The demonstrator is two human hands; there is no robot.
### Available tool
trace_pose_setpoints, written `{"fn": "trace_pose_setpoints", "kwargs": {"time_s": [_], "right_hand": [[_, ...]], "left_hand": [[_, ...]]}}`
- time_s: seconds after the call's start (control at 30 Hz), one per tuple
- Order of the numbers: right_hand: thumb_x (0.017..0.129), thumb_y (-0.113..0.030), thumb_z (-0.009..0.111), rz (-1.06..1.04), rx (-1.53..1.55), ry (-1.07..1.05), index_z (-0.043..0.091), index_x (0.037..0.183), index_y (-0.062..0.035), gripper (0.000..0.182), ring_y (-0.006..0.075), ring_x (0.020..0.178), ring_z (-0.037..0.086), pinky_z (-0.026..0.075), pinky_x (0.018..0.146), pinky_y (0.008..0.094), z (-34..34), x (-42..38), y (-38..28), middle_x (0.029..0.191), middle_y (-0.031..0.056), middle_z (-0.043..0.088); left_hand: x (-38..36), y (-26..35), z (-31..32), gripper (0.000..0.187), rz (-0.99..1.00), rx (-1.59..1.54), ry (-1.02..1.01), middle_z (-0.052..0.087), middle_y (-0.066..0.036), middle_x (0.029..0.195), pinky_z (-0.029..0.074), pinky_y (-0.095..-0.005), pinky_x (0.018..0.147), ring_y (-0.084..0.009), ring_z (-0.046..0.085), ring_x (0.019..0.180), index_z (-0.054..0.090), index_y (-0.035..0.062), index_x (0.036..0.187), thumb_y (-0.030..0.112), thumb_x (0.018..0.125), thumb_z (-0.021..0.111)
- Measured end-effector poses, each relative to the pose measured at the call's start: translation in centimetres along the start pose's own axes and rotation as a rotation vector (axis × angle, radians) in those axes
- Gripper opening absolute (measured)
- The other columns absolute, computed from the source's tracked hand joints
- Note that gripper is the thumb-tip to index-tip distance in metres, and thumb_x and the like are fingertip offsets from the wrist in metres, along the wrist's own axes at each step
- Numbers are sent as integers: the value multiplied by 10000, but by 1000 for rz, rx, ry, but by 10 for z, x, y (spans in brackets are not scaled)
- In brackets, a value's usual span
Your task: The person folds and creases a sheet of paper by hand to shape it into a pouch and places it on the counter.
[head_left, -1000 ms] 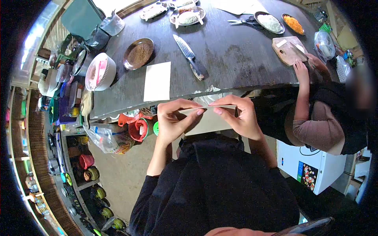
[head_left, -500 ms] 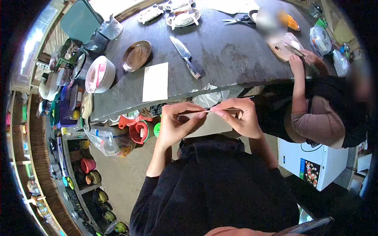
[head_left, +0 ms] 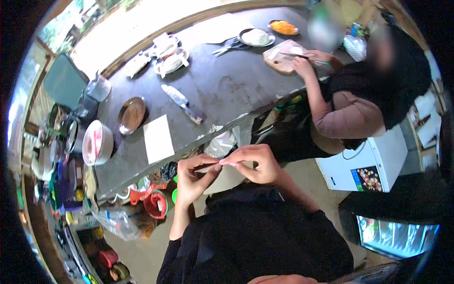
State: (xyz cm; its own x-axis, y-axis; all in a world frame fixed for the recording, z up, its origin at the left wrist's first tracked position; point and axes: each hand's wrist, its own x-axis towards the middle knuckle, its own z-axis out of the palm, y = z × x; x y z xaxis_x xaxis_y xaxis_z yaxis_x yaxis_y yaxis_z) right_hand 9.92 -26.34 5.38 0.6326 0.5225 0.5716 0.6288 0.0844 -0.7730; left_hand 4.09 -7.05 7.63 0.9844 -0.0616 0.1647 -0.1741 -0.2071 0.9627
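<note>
My left hand (head_left: 195,179) and my right hand (head_left: 259,163) meet in front of my chest, below the table's near edge. Thumbs and index fingers of both are pinched together, the fingertips touching or nearly so. Between them hangs a pale sheet of paper (head_left: 226,181), gripped along its upper edge and partly hidden by the fingers. On the dark table (head_left: 227,102) ahead lies another white sheet of paper (head_left: 159,140). Beyond that sheet are a kitchen knife (head_left: 182,103) with a dimpled blade and a brown oval plate (head_left: 132,116).
At right, a co-worker's hands (head_left: 309,65) use a knife on a wooden board (head_left: 280,68). Scissors (head_left: 229,48), a dish of white food (head_left: 257,37) and an orange-filled dish (head_left: 283,27) lie farther back. A white bowl (head_left: 105,146) stands left; a white refrigerator (head_left: 378,158) is right.
The view has turned right, so the table appears tilted and the co-worker shows more fully. My hands keep pinching the paper's edge together.
</note>
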Motion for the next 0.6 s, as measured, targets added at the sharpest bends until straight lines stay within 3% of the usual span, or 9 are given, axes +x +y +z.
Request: {"fn": "trace_pose_setpoints", "kwargs": {"time_s": [0.1, 0.17, 0.3, 0.4, 0.53, 0.6], "right_hand": [[757, 63, 603, -17, -182, 45, 696, 975, -64, 269, 223, 765, 664, 516, 660, 308, 7, -15, -14, 869, 84, 689], [722, 59, 607, -28, -348, 92, 705, 989, -109, 331, 219, 700, 638, 483, 591, 322, 16, -26, -21, 839, 62, 682], [710, 36, 624, -12, -474, 137, 713, 972, -137, 326, 224, 712, 638, 485, 611, 342, 39, -46, -40, 833, 60, 681], [766, -15, 642, 170, -256, 119, 707, 986, -103, 245, 249, 768, 652, 511, 688, 336, 53, -57, -56, 843, 92, 681], [804, -118, 669, 263, -145, 55, 687, 1002, -66, 205, 239, 824, 675, 531, 727, 330, 70, -74, -73, 915, 140, 686], [838, -146, 659, 421, 96, 115, 669, 988, -16, 199, 167, 851, 656, 517, 750, 312, 78, -88, -78, 931, 115, 683]], "left_hand": [[-6, 2, 0, 76, -46, -16, -51, 667, -55, 804, 481, -215, 683, -84, 608, 758, 672, -43, 874, -27, 800, 675], [-10, -8, -1, 123, -57, -68, -75, 668, -76, 817, 464, -239, 673, -114, 597, 726, 679, -23, 841, -3, 734, 737], [-33, -8, -9, 135, -81, -21, -132, 670, -81, 819, 474, -239, 687, -115, 609, 734, 680, -27, 843, 17, 735, 749], [-54, -7, -12, 125, -118, -89, -130, 671, -83, 820, 476, -239, 690, -113, 611, 732, 678, -34, 839, 13, 742, 742], [-80, -16, -14, 103, -73, -99, -193, 671, -79, 814, 481, -232, 689, -106, 615, 740, 675, -39, 842, -14, 756, 724], [-91, -20, -13, 88, -31, -86, -232, 667, -68, 804, 485, -224, 690, -94, 616, 749, 676, -34, 847, -33, 765, 708]]}}
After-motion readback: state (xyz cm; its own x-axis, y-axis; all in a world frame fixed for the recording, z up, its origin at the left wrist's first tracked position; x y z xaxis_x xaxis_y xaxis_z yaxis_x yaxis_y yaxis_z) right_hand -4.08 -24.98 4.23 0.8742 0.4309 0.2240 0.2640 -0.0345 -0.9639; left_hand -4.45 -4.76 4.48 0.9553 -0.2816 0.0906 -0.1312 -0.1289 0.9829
